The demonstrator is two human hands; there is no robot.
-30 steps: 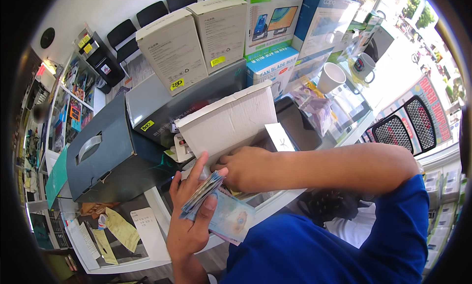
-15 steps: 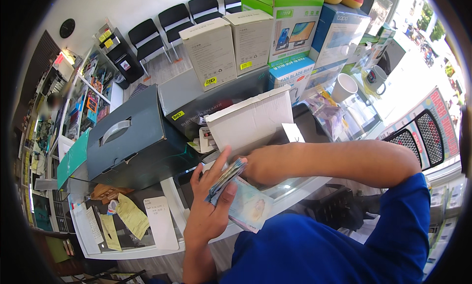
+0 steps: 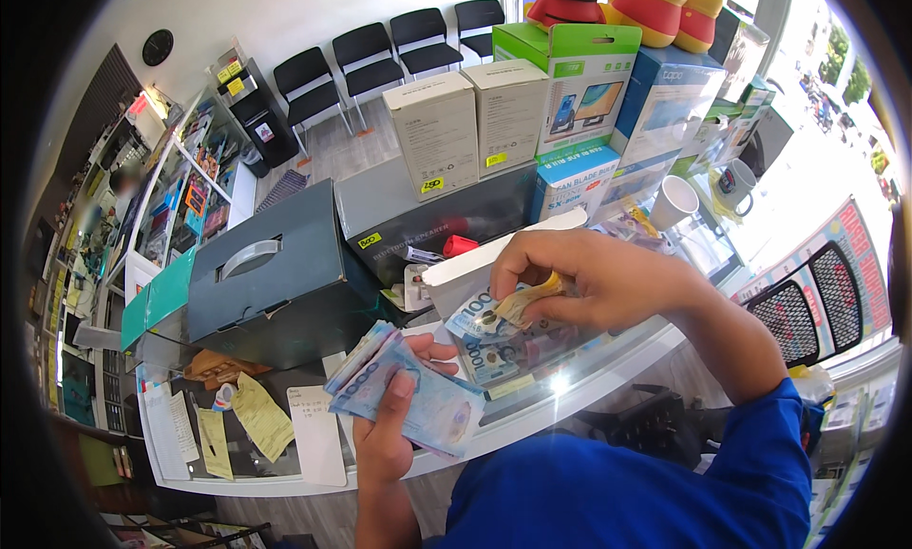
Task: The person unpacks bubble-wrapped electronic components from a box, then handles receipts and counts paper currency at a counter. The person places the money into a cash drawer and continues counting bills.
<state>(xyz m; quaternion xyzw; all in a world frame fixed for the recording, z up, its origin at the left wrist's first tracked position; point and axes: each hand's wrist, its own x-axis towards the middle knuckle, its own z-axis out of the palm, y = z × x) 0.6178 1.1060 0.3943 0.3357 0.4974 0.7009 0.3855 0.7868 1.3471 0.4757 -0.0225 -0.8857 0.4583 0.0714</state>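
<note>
My left hand grips a fanned stack of blue banknotes, its thumb pressed across the top note. To its right, my right hand pinches a few folded banknotes, some blue and some yellowish, between thumb and fingers. Those notes hang over a white box on the glass counter, partly hidden behind the hand. More blue banknotes lie flat beneath the right hand; whether they are inside the box I cannot tell.
A large dark box with a grey handle stands left of the white box. Stacked product boxes line the counter's far side, with white cups at the right. Yellow paper slips and a white card lie at left.
My right hand has lifted out from behind the left hand's notes, now showing banknotes in its fingers. The white box's raised flap sits lower, and the left hand's stack has tilted flatter.
</note>
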